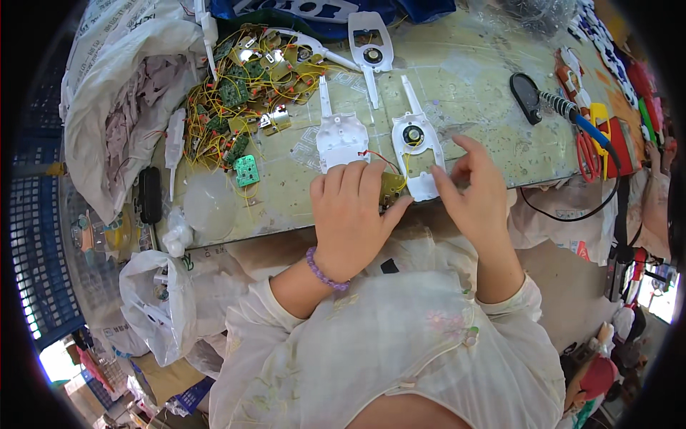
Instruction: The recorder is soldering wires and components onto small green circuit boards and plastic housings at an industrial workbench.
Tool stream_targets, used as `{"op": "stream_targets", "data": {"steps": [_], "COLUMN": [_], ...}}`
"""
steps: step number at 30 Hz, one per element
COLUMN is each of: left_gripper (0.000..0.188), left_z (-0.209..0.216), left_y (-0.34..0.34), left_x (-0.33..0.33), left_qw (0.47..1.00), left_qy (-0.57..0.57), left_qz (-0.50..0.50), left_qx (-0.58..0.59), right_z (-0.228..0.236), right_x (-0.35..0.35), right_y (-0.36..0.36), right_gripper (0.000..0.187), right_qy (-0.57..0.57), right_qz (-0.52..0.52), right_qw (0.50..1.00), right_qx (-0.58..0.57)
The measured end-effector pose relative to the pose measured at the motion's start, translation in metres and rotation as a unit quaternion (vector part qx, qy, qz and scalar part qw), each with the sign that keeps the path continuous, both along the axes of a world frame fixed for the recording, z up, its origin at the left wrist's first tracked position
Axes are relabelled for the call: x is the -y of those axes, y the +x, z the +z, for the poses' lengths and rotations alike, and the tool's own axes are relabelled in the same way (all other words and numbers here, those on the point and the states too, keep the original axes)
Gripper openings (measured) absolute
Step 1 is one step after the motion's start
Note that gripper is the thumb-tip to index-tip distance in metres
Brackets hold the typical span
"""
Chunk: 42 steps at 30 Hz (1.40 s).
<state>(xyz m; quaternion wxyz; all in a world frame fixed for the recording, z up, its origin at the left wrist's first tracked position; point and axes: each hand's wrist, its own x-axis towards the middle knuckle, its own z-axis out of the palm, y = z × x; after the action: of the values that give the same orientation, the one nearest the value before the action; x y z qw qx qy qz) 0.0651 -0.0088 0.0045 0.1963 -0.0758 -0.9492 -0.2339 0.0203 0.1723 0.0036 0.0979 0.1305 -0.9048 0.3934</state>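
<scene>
Two white plastic shell halves with narrow handles lie side by side at the table's front edge. My left hand [350, 211] curls over the lower end of the plain half [343, 137]. A brownish circuit board [390, 187] shows between its forefinger and thumb, partly hidden by the fingers. Thin red and yellow wires run from the board area toward the right-hand half [423, 179], which bears a round black speaker [413, 135]. My right hand [475, 189] is beside that half with its fingers apart, the thumb at the shell's right edge.
A heap of circuit boards with yellow wires [239, 89] lies at left, near a white sack [136, 86]. Another speaker shell [371, 53] lies farther back. A soldering iron's coiled holder [557, 104], red-handled scissors [588, 157] and a blue cable [594, 132] are at right.
</scene>
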Motion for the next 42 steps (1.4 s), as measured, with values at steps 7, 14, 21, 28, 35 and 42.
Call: {"op": "stream_targets", "data": {"steps": [7,14,21,28,35,42], "left_gripper": [0.040,0.034,0.028,0.023,0.027,0.052], "left_z": [0.004,0.024,0.011,0.008,-0.030,0.001], "left_y": [-0.007,-0.020,-0.042,-0.056,-0.065,-0.062], "left_x": [-0.001,0.032,0.053,0.045,0.058,0.048], "left_qw": [0.998,0.892,0.845,0.864,0.913,0.969], "left_qy": [0.018,0.352,0.457,0.466,0.386,0.185], "left_qz": [-0.010,-0.032,0.012,0.064,0.076,0.071], "left_qx": [0.061,0.281,0.278,0.181,0.104,0.148], "right_z": [0.003,0.002,-0.002,-0.004,-0.006,-0.011], "right_x": [0.013,0.025,0.046,0.064,0.086,0.061], "right_y": [-0.007,-0.021,-0.032,-0.022,-0.014,-0.012], "right_gripper": [0.035,0.035,0.030,0.027,0.042,0.060], "right_qy": [-0.168,-0.254,-0.033,0.010,0.014,-0.081], "right_qz": [-0.062,-0.007,0.169,0.166,0.225,0.114], "right_qw": [0.981,0.961,0.898,0.909,0.947,0.985], "right_qx": [0.081,-0.109,-0.405,-0.383,-0.228,-0.103]}}
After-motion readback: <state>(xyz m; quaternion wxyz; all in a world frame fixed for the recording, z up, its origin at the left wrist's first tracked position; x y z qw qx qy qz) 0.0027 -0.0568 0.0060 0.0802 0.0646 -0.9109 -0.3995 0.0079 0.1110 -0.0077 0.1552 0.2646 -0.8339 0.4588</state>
